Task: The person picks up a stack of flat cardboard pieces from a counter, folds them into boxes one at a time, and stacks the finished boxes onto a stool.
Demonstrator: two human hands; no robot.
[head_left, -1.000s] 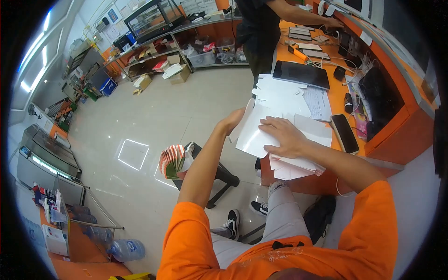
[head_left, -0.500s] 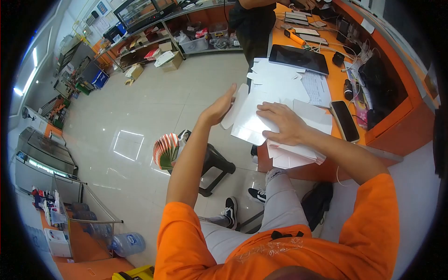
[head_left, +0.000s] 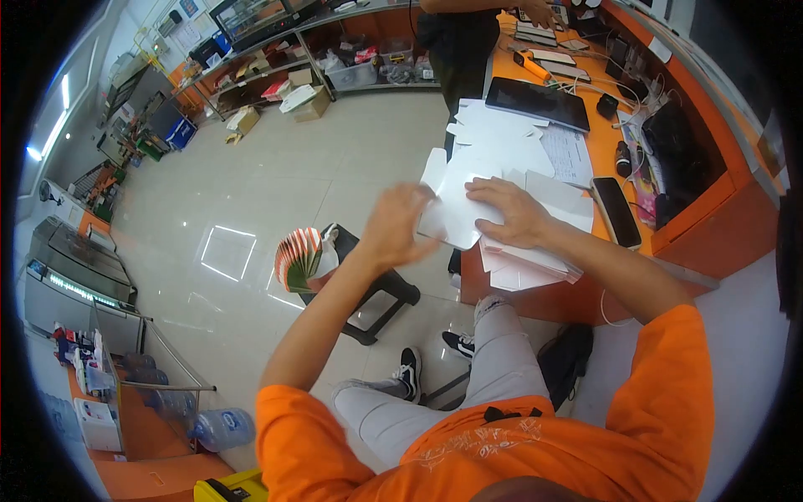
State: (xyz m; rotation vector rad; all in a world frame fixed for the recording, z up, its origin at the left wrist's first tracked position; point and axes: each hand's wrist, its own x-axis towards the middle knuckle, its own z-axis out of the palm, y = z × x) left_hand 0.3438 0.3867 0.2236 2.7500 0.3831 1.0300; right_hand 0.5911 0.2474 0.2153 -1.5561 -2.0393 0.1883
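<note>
A flat white card sheet lies at the near left corner of the orange desk, its edge past the desk's side. My right hand rests on it with fingers spread, pressing it from above. My left hand is at the sheet's left edge, blurred by motion, so its finger pose is unclear. More white cut sheets lie beyond, over a printed paper. Folded white and pinkish card pieces are stacked below my right forearm.
A phone, a tablet and cables lie on the desk. Another person stands at its far end. A black stool with a fanned orange-green stack stands left of my legs.
My left hand has moved down and inward to the sheet's edge. The sheet's left flap now stands closer against the main panel. My right hand has barely shifted.
</note>
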